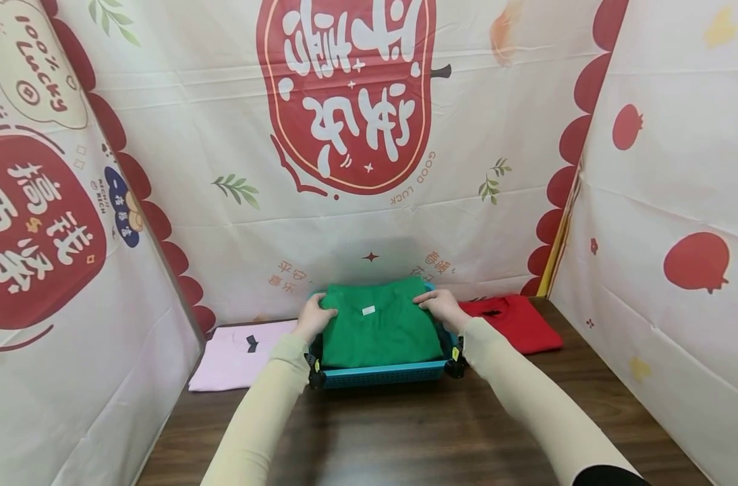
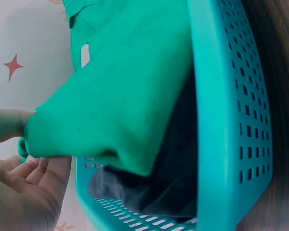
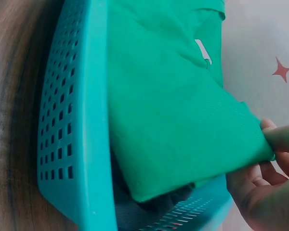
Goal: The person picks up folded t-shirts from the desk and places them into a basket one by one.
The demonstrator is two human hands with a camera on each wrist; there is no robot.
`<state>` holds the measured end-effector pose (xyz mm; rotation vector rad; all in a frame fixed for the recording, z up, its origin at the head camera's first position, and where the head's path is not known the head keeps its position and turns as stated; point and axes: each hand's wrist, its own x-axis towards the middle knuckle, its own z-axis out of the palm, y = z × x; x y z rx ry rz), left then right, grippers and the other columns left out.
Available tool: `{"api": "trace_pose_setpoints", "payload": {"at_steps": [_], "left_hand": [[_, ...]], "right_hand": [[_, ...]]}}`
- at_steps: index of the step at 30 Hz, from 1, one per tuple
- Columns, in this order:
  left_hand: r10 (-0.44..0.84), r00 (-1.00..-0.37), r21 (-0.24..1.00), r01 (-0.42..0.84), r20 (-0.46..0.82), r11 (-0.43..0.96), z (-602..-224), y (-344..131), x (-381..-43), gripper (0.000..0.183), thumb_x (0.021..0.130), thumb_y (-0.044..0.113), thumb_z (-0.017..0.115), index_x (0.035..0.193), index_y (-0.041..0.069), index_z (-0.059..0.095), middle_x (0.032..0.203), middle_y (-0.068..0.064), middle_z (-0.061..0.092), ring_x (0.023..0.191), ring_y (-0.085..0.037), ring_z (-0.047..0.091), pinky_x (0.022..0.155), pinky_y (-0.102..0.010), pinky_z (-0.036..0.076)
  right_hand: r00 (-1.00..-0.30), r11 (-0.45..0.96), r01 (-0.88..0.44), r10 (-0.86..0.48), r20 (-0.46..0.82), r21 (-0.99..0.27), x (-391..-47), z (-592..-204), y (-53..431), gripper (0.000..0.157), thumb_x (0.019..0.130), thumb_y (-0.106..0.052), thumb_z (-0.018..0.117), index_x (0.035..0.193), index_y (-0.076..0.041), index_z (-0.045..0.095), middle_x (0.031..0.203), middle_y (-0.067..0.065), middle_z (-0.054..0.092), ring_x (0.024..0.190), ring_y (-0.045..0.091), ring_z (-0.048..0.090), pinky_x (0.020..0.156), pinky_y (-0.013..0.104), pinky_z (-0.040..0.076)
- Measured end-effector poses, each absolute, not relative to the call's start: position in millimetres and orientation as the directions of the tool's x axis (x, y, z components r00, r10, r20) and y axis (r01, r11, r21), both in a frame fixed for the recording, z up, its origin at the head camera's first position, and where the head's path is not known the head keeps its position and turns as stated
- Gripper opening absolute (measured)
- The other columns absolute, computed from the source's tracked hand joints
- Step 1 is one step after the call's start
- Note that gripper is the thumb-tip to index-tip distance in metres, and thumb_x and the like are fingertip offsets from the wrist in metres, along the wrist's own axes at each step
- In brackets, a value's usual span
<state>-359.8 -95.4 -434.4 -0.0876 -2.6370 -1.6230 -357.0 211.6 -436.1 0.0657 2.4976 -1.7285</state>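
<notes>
A folded green shirt (image 1: 378, 334) with a white neck label lies at the top of a blue plastic basket (image 1: 384, 374). My left hand (image 1: 313, 317) pinches the shirt's far left corner between thumb and fingers, as the left wrist view shows. At the far right corner, my right hand (image 1: 443, 307) pinches the cloth the same way. Beneath the shirt, dark folded cloth (image 2: 144, 192) sits in the basket. In the right wrist view the green shirt (image 3: 178, 110) hangs slightly over this dark cloth (image 3: 149, 214). The basket's perforated side faces me.
A folded pink garment (image 1: 235, 358) with a dark bow lies left of the basket on the wooden table (image 1: 405, 432). To the right lies a folded red garment (image 1: 521, 324). Printed cloth walls (image 1: 369, 229) enclose the back and both sides.
</notes>
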Motion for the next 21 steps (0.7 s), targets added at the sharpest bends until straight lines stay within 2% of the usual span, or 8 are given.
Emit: {"api": "trace_pose_setpoints", "payload": {"at_steps": [2,3,5,11,21], "left_hand": [[0.025,-0.998,0.879,0.065,0.06,0.472,-436.2,-94.9,-359.8,0.056,0.093,0.007,0.062,0.143,-0.004,0.039,0.14,-0.027,0.043,0.124,-0.042,0.047,0.098,-0.051,0.044],[0.025,-0.998,0.873,0.063,0.058,0.483,-437.0,-94.8,-359.7,0.057,0.093,0.008,0.062,0.143,-0.004,0.039,0.141,-0.027,0.042,0.124,-0.042,0.046,0.098,-0.052,0.043],[0.026,-0.998,0.864,0.055,0.049,0.501,-439.0,-94.6,-360.0,0.057,0.093,0.009,0.062,0.144,-0.003,0.039,0.143,-0.026,0.041,0.126,-0.042,0.045,0.098,-0.052,0.043],[0.023,-0.999,0.852,0.04,0.033,0.522,-446.0,-95.4,-363.8,0.057,0.093,0.009,0.062,0.144,-0.002,0.038,0.143,-0.025,0.042,0.125,-0.042,0.046,0.097,-0.051,0.044],[0.037,-0.999,0.847,-0.006,-0.03,0.531,-457.2,-95.7,-365.9,0.06,0.094,0.01,0.061,0.147,0.0,0.034,0.144,-0.026,0.041,0.123,-0.041,0.048,0.093,-0.052,0.046]], "right_hand": [[-0.991,0.35,0.1,-0.047,-0.124,-0.931,-357.3,-438.5,210.8,0.031,0.097,-0.001,0.049,0.124,0.001,0.064,0.145,0.024,0.039,0.108,0.031,0.054,0.088,0.04,0.049],[-0.989,0.349,0.1,-0.063,-0.13,-0.932,-357.1,-439.6,210.5,0.032,0.097,0.0,0.047,0.126,0.002,0.063,0.146,0.025,0.038,0.12,0.035,0.049,0.093,0.044,0.048],[-0.986,0.332,0.108,-0.086,-0.144,-0.937,-357.1,-441.4,209.2,0.034,0.097,0.001,0.046,0.127,0.004,0.061,0.146,0.025,0.037,0.129,0.04,0.041,0.098,0.049,0.045],[-0.977,0.294,0.138,-0.117,-0.179,-0.946,-358.5,-445.7,206.5,0.035,0.097,0.001,0.047,0.13,0.006,0.057,0.146,0.026,0.036,0.13,0.041,0.039,0.101,0.055,0.04],[-0.959,0.331,0.172,-0.157,-0.234,-0.928,-359.0,-456.5,206.4,0.038,0.099,-0.003,0.044,0.135,0.007,0.051,0.147,0.027,0.034,0.134,0.043,0.033,0.105,0.06,0.032]]}}
